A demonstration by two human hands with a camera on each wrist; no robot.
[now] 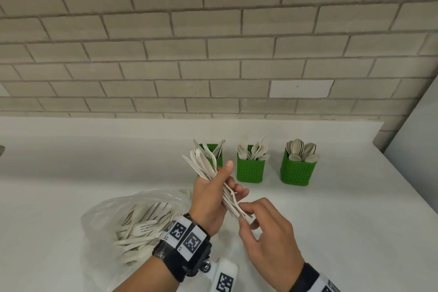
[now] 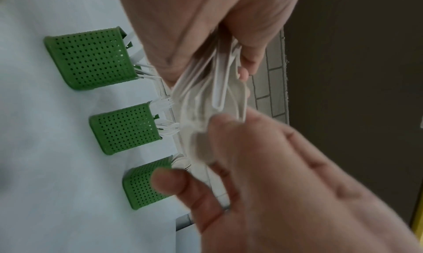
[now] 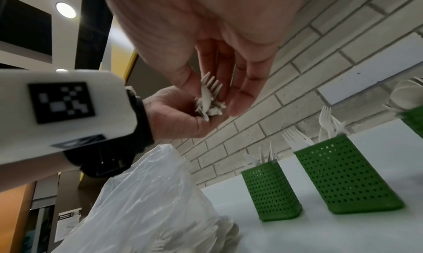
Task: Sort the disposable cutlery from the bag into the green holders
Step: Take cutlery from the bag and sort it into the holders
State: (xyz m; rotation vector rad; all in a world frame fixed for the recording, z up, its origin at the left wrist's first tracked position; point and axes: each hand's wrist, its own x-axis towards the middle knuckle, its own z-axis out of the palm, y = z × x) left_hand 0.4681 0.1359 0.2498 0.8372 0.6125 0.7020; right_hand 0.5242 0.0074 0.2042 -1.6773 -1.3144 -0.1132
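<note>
L hand (image 1: 209,197) clamps a mixed cutlery bunch (image 1: 208,168) above the desk (image 1: 71,173); R hand (image 1: 265,227) pinches one fork (image 3: 211,90) at its near end, prob. to separate it. Bag (image 1: 111,216) sits left; green holders (image 1: 250,169) behind.

green perforated holders (image 1: 250,169), off-white cutlery (image 1: 206,165), clear bag (image 1: 106,225)

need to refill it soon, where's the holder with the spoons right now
In the head view the spoon holder stands on the white counter at the right end of the row of three green holders, beside the fork holder and nearest the wall corner.
</note>
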